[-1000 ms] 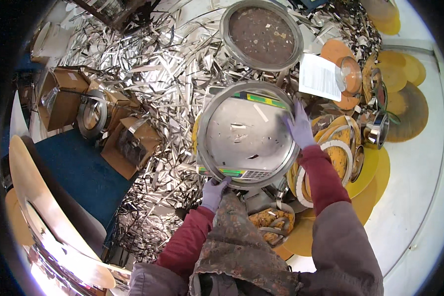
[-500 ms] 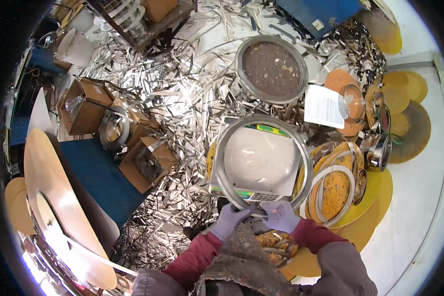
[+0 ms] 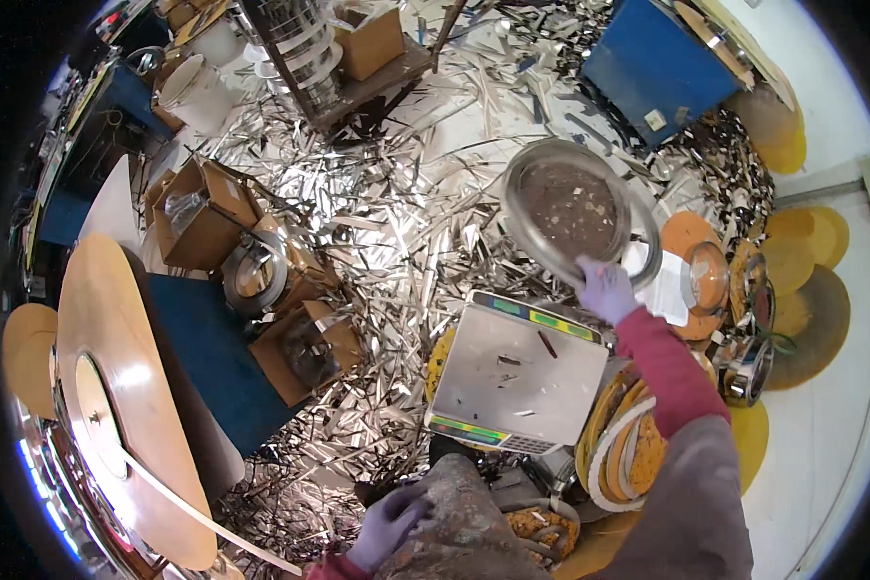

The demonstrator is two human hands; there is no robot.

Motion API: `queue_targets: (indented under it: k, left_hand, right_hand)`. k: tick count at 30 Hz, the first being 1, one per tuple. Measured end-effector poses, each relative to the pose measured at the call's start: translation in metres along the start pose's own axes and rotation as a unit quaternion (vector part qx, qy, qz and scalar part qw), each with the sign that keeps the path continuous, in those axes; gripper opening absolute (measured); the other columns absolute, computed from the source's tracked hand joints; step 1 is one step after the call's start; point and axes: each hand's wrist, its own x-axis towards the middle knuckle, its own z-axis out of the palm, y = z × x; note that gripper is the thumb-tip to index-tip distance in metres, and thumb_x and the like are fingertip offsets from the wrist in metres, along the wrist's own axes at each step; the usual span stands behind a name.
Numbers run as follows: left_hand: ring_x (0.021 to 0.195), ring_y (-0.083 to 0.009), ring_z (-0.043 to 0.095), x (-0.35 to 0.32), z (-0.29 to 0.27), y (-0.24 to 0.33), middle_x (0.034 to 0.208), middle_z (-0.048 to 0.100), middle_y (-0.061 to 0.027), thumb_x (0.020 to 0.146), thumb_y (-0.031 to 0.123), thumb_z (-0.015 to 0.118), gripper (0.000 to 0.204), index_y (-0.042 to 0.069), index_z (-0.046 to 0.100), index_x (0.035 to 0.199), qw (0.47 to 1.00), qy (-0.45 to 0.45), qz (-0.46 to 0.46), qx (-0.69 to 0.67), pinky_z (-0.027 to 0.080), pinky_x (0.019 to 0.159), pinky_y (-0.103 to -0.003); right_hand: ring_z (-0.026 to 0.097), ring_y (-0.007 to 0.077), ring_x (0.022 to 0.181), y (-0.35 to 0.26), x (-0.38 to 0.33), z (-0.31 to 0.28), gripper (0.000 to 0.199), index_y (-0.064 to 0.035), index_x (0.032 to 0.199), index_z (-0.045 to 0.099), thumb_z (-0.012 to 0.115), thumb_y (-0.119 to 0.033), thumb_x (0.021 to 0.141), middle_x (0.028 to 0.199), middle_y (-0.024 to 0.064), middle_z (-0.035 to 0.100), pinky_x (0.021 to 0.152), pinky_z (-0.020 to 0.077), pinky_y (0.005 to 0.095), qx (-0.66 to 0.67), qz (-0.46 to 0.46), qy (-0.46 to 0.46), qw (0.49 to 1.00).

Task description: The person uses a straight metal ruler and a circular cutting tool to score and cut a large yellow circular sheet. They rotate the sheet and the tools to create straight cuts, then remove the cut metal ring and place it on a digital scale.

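My right hand (image 3: 606,290), in a purple glove, is stretched out far with its fingers closed on the near edge of a grey metal ring (image 3: 655,242). The ring is blurred and overlaps a round metal rim (image 3: 514,208) with a dark brown, dirty surface (image 3: 570,208) inside it. Whether the two touch, I cannot tell. Below my right forearm is a flat digital scale (image 3: 517,372) with a few small dark scraps on its plate. My left hand (image 3: 389,522), also gloved, rests low beside my stained apron (image 3: 454,522), fingers extended and holding nothing.
Shiny metal strips (image 3: 387,251) cover the floor. A blue bin (image 3: 657,72) stands at far right, beside yellow discs (image 3: 788,261) and a white paper sheet (image 3: 665,290). Large metal discs (image 3: 130,387) lean at left near a blue panel (image 3: 213,358) and cardboard boxes (image 3: 208,217).
The metal ring has left the scale and moved away, far and right, in my right hand. My left hand has let go of it and dropped to my lower left. The view has shifted.
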Motion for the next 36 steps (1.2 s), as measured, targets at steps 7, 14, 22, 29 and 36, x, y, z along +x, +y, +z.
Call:
queue_targets:
  k: [7,14,22,29,36]
  left_hand:
    - [0.071,-0.0094,0.059,-0.068,-0.047,-0.080,0.091,0.068,-0.0068,0.095,0.025,0.053,0.028,0.001,0.065,0.106,0.972,0.233,-0.033,0.021,0.045,0.061,-0.023]
    - [0.075,-0.0069,0.058,-0.099,-0.058,-0.135,0.095,0.067,-0.0036,0.095,0.024,0.055,0.032,0.000,0.062,0.115,0.960,0.267,-0.074,0.047,0.049,0.068,-0.023]
    - [0.084,-0.0079,0.062,-0.176,-0.078,-0.176,0.101,0.067,-0.0014,0.093,0.027,0.057,0.034,0.007,0.059,0.121,0.901,0.387,-0.128,-0.148,0.049,0.072,-0.022]
    - [0.063,-0.0055,0.060,-0.203,-0.068,-0.268,0.079,0.067,0.0021,0.088,0.028,0.063,0.027,0.010,0.067,0.108,0.820,0.500,-0.168,-0.221,0.046,0.051,-0.021]
    - [0.063,-0.0081,0.063,-0.236,-0.051,-0.361,0.076,0.069,-0.0016,0.086,0.025,0.065,0.024,0.005,0.069,0.098,0.763,0.559,-0.217,-0.243,0.051,0.056,-0.024]
  right_hand:
    - [0.064,0.0301,0.095,-0.004,0.100,0.040,0.045,-0.0131,0.121,0.051,0.060,-0.030,0.081,0.102,0.0152,0.066,0.082,0.0500,0.0405,0.004,0.106,-0.026,0.994]
    - [0.058,0.0266,0.105,-0.011,0.093,0.086,0.045,-0.0021,0.117,0.060,0.068,-0.024,0.079,0.111,0.0159,0.062,0.092,0.0448,0.0378,0.144,0.049,0.039,0.988]
    - [0.054,0.0346,0.112,0.119,0.139,0.236,0.060,-0.0003,0.123,0.054,0.065,-0.042,0.082,0.121,0.0199,0.057,0.097,0.0403,0.0412,0.039,0.058,-0.005,0.998]
    - [0.062,0.0277,0.099,-0.039,0.124,0.100,0.060,-0.0126,0.114,0.064,0.048,-0.062,0.084,0.106,0.0128,0.066,0.085,0.0490,0.0401,-0.256,0.172,-0.096,0.946]
    - [0.063,0.0257,0.083,-0.044,0.127,0.100,0.056,-0.0139,0.107,0.066,0.045,-0.062,0.085,0.094,0.0083,0.068,0.075,0.0506,0.0398,-0.261,0.118,-0.029,0.958]
